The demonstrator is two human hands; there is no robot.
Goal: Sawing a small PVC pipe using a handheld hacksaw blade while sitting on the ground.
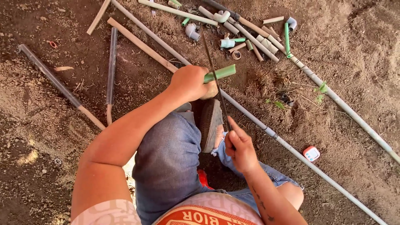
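Centre frame: our left hand [188, 82] clenched round green pipe stub [220, 73], braced near shoe [209, 123]. Right hand [238, 146] pinches thin saw blade [214, 77], probably bare. Pipe light, stiff, slick; we'd grip close beside cut.

- Small device [311, 153] with a screen: rounded square, red-orange casing around a pale face, lying on the dirt ground [354, 54] just beside the long grey pipe [316, 167], on its far side and to the right.

bare dirt ground [354, 54] — sunlit patches, w/ weeds [320, 88]
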